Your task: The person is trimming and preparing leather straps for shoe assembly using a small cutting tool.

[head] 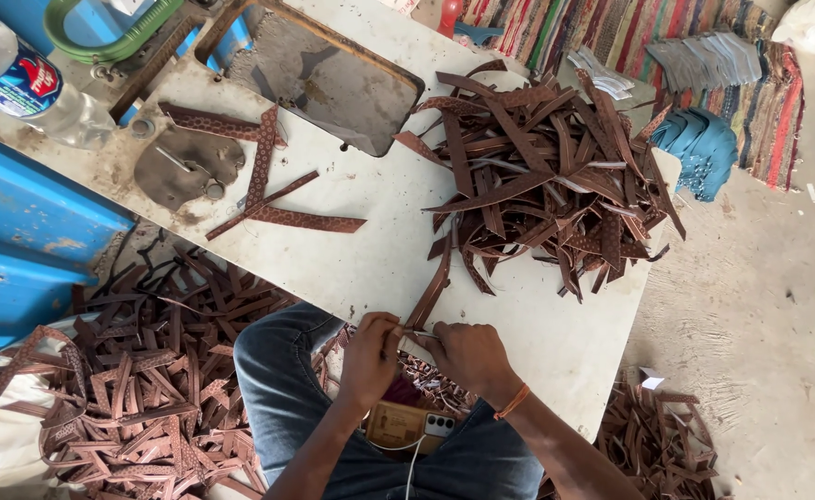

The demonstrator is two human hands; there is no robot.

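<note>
My left hand (370, 356) and my right hand (467, 355) meet at the near edge of a worn white table (528, 324). Together they pinch the near end of a brown patterned strip (429, 296) that runs away from me toward a big heap of similar brown strips (546, 176) on the table's far right. An orange band circles my right wrist. A phone (407, 426) lies on my lap between my jeans-clad knees, with a white cable leading from it.
Several strips (268, 181) lie on the table's left by a metal plate and a rectangular cutout (329, 79). A plastic bottle (18, 79) lies at top left. Strip heaps cover the floor at left (139, 380) and lower right (657, 440). Striped rug and folded blue cloth sit beyond.
</note>
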